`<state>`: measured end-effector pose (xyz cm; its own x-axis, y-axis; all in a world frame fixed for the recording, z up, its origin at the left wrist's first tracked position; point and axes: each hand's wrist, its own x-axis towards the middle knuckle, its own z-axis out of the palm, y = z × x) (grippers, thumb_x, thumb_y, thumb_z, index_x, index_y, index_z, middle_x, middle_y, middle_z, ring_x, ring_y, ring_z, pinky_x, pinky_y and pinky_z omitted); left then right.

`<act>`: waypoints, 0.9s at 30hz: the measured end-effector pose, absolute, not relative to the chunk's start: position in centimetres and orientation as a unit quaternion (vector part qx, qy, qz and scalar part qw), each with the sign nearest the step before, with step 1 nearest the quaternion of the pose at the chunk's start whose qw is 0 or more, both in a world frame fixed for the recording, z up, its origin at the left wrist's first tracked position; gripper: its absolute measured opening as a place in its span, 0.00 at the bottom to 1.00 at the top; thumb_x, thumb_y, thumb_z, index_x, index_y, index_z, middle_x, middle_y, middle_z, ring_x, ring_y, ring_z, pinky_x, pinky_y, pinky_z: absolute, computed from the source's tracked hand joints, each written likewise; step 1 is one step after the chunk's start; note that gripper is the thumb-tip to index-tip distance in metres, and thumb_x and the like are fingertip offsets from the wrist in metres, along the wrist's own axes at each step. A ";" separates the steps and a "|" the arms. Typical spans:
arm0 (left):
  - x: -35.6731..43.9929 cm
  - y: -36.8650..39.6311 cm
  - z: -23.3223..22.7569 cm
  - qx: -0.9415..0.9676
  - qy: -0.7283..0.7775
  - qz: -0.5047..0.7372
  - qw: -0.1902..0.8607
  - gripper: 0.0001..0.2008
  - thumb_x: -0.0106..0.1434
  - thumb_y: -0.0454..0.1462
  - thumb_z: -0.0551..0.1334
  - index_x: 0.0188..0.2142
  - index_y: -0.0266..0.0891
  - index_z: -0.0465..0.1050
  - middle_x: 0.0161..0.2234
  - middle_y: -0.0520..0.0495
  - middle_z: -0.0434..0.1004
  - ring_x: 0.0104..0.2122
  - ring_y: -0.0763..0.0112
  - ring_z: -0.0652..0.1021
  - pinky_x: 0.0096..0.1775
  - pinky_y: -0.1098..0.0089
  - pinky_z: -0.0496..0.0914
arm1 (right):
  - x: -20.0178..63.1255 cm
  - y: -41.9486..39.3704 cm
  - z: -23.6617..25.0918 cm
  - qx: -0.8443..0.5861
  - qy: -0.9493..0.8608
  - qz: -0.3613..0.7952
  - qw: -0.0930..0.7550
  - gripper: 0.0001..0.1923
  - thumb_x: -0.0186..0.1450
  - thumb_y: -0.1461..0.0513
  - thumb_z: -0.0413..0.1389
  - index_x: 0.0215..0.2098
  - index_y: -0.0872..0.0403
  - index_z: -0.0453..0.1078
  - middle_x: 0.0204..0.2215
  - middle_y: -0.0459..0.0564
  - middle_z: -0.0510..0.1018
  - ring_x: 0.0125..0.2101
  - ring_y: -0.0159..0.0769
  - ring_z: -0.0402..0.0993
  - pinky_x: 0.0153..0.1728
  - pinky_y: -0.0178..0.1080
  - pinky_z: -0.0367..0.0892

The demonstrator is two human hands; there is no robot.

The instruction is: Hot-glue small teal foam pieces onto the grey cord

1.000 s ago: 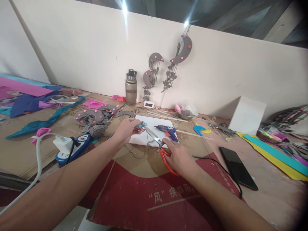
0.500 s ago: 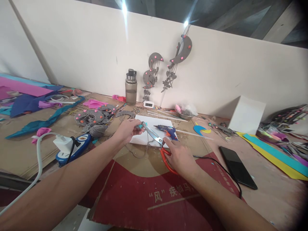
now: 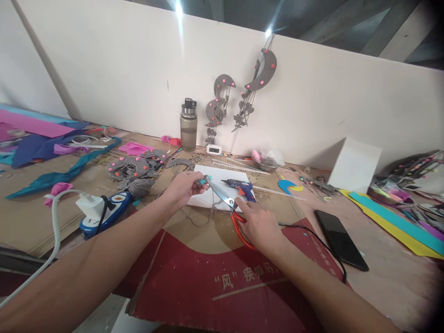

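Little has changed over the last second. The right hand [image 3: 261,225] has slid a touch up and to the left on the red-handled scissors [image 3: 231,210], its forefinger now reaching closer to the pivot. The blades have followed, lying slightly nearer the left hand [image 3: 183,187]. The whole view has also drifted a little, so the phone [image 3: 340,239] sits marginally higher
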<state>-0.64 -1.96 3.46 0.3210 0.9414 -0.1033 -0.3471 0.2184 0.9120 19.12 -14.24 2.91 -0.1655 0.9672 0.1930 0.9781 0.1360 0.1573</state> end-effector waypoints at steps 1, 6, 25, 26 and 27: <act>-0.6 -2.0 3.5 0.417 0.356 0.463 0.697 0.04 0.51 0.30 0.62 0.23 0.33 0.67 0.21 0.48 0.70 0.20 0.76 0.73 0.23 0.76 0.67 | 19.1 -14.2 2.9 -0.647 -0.752 -0.124 0.019 0.22 0.64 0.61 0.48 0.56 0.51 0.60 0.36 0.53 0.75 0.35 0.41 0.71 0.28 0.36 0.56; -0.6 -2.3 3.8 0.410 0.364 0.460 0.698 0.04 0.52 0.29 0.60 0.22 0.33 0.67 0.21 0.47 0.70 0.20 0.76 0.72 0.22 0.76 0.67 | 19.2 -14.1 2.6 -0.655 -0.746 -0.117 0.026 0.21 0.65 0.60 0.47 0.56 0.51 0.61 0.35 0.54 0.76 0.34 0.40 0.72 0.28 0.36 0.56; -0.8 -1.8 3.4 0.425 0.381 0.480 0.666 0.05 0.48 0.34 0.63 0.25 0.33 0.70 0.24 0.48 0.73 0.22 0.77 0.73 0.23 0.76 0.65 | 19.2 -13.9 2.4 -0.648 -0.751 -0.011 0.126 0.20 0.63 0.59 0.50 0.54 0.50 0.62 0.42 0.53 0.75 0.40 0.40 0.72 0.39 0.37 0.62; -0.8 -1.8 3.4 0.437 0.381 0.486 0.654 0.07 0.47 0.35 0.64 0.25 0.33 0.70 0.24 0.49 0.73 0.23 0.77 0.73 0.22 0.77 0.65 | 19.2 -13.9 2.5 -0.650 -0.750 -0.006 0.124 0.20 0.63 0.59 0.50 0.54 0.50 0.63 0.41 0.53 0.76 0.39 0.40 0.73 0.38 0.37 0.62; -0.7 -1.8 3.3 0.449 0.383 0.489 0.643 0.07 0.47 0.36 0.65 0.25 0.33 0.71 0.24 0.50 0.73 0.23 0.77 0.73 0.22 0.77 0.64 | 19.2 -14.0 2.6 -0.651 -0.749 -0.003 0.124 0.20 0.63 0.59 0.50 0.53 0.50 0.63 0.41 0.53 0.76 0.39 0.40 0.73 0.38 0.37 0.62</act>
